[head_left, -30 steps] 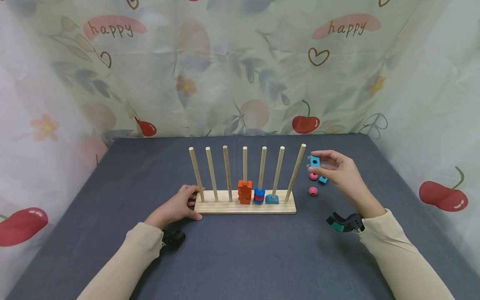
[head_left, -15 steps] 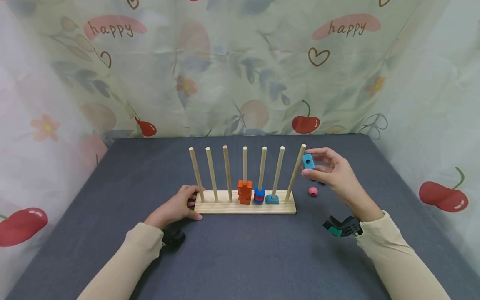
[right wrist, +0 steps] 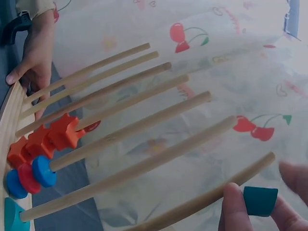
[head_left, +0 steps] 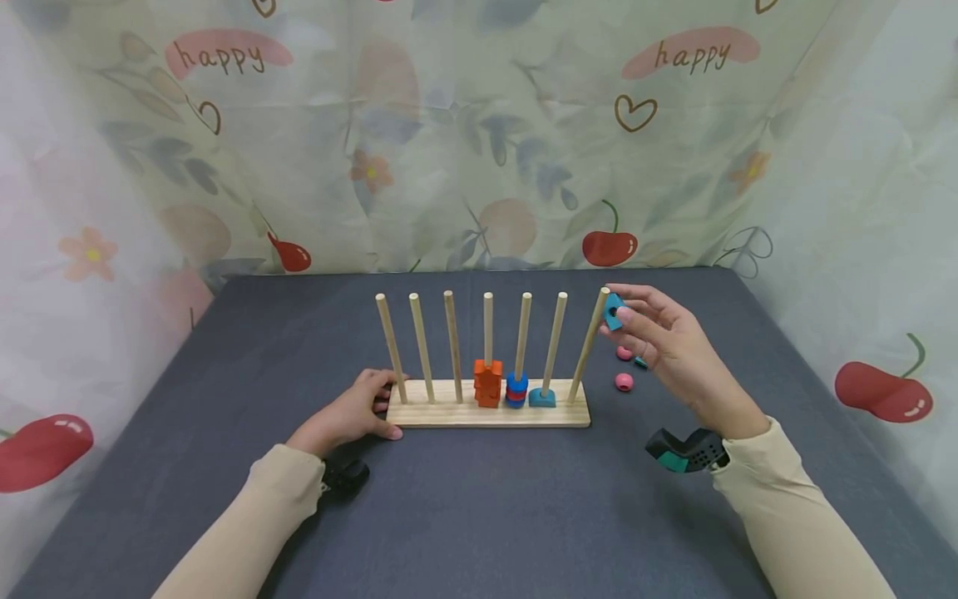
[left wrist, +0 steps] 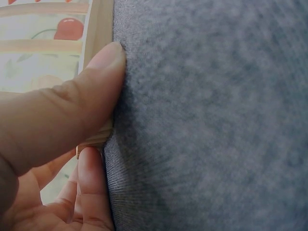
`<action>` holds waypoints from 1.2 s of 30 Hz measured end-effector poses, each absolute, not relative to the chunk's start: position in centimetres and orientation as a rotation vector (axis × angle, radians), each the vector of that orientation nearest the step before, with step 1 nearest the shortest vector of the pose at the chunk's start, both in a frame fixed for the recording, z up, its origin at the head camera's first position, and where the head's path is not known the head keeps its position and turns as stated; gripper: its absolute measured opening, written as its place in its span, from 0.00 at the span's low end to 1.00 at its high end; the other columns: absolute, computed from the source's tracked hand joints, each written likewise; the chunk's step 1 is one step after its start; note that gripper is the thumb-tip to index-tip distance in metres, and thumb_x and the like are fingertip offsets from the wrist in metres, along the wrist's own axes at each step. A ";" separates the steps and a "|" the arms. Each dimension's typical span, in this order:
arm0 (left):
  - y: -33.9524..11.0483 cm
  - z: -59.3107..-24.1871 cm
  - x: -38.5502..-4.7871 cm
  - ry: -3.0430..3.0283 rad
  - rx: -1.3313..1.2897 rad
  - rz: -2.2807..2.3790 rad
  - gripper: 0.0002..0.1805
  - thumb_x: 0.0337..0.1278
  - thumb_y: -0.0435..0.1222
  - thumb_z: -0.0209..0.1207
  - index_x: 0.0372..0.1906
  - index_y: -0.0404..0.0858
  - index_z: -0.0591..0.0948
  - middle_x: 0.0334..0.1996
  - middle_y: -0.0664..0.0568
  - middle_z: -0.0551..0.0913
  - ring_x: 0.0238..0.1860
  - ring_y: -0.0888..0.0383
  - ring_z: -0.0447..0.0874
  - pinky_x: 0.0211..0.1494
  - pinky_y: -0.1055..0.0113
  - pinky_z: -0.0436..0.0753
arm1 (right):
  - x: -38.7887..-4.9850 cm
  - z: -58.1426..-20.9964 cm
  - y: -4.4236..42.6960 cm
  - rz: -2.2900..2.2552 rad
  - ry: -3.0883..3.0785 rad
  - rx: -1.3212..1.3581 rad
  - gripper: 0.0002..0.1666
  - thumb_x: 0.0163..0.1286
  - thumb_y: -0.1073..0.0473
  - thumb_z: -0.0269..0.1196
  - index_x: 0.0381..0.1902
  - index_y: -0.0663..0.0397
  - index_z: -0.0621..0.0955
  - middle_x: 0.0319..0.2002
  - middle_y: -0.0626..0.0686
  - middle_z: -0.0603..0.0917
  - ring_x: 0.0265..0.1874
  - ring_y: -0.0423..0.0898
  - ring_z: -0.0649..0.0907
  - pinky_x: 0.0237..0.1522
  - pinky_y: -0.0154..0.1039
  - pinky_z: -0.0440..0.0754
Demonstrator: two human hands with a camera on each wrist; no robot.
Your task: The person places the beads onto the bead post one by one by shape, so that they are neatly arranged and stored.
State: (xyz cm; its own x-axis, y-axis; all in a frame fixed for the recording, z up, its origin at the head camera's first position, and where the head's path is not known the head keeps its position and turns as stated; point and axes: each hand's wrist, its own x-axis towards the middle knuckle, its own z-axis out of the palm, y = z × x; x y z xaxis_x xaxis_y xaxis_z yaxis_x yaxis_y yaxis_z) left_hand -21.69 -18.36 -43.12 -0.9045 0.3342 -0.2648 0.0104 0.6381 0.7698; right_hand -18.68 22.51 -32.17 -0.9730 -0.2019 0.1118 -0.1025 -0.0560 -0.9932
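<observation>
My right hand (head_left: 677, 353) pinches a small blue block (head_left: 613, 311) with a hole through it. The block is tilted, close beside the top of the rightmost peg (head_left: 591, 341); whether they touch I cannot tell. At the left end of the wooden peg board (head_left: 486, 422), my left hand (head_left: 348, 414) grips the corner, thumb against the front edge and fingers round the end. Orange star-shaped pieces (head_left: 487, 384) are stacked on the middle peg. Blue and red discs (right wrist: 30, 178) sit on the peg to its right, then a blue half-round block (head_left: 542, 399) on another.
Two pink beads, one of them nearer the front (head_left: 624, 383), lie right of the board. A blue piece (head_left: 640, 363), partly hidden by my right hand, lies beside them. Dark grey cloth (head_left: 479, 516) covers the table, and a patterned curtain (head_left: 464, 150) hangs behind.
My right hand has carried the blue block left and slightly up, to the rightmost peg's tip, and the block has turned. The left hand stays on the board.
</observation>
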 end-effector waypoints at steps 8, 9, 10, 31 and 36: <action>-18.5 -43.4 -21.7 2.476 0.260 1.170 0.46 0.40 0.29 0.74 0.69 0.38 0.65 0.62 0.38 0.58 0.64 0.40 0.65 0.63 0.49 0.73 | -18.9 -31.2 22.3 -2.431 1.950 -0.469 0.22 0.73 0.61 0.56 0.63 0.55 0.73 0.47 0.51 0.77 0.47 0.41 0.83 0.52 0.33 0.80; -18.5 -43.4 -21.7 2.475 0.258 1.173 0.46 0.40 0.29 0.74 0.69 0.38 0.65 0.62 0.38 0.58 0.64 0.39 0.65 0.63 0.49 0.73 | -19.0 -31.0 22.1 -2.443 1.969 -0.472 0.21 0.72 0.62 0.57 0.62 0.55 0.73 0.47 0.51 0.77 0.47 0.41 0.82 0.52 0.32 0.80; -18.5 -43.4 -21.8 2.477 0.264 1.171 0.46 0.40 0.29 0.74 0.69 0.38 0.65 0.62 0.38 0.58 0.64 0.39 0.65 0.63 0.49 0.73 | -19.0 -30.9 22.0 -2.462 1.981 -0.473 0.21 0.72 0.63 0.57 0.62 0.54 0.74 0.46 0.51 0.77 0.47 0.41 0.82 0.52 0.32 0.80; -18.4 -43.3 -21.8 2.503 0.280 1.135 0.47 0.40 0.30 0.75 0.69 0.37 0.66 0.61 0.37 0.59 0.62 0.40 0.66 0.63 0.49 0.73 | -20.2 -29.7 18.5 -2.274 2.552 -0.788 0.20 0.63 0.68 0.65 0.55 0.61 0.81 0.48 0.46 0.84 0.44 0.40 0.83 0.48 0.28 0.81; -18.4 -43.4 -21.9 2.497 0.270 1.137 0.47 0.40 0.30 0.75 0.70 0.38 0.65 0.62 0.38 0.59 0.62 0.41 0.66 0.64 0.49 0.72 | -20.7 -30.1 18.3 -2.214 2.530 -0.875 0.20 0.61 0.72 0.66 0.52 0.61 0.82 0.46 0.44 0.85 0.41 0.41 0.82 0.43 0.28 0.81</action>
State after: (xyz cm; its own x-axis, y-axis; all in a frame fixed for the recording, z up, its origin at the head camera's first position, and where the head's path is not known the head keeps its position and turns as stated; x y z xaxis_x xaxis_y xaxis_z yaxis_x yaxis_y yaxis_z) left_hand -21.90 -18.37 -43.39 -0.9085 0.3256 -0.2620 0.0161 0.6537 0.7566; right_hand -20.65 18.30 -30.09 -0.8218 -0.1489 0.5500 -0.5649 0.0865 -0.8206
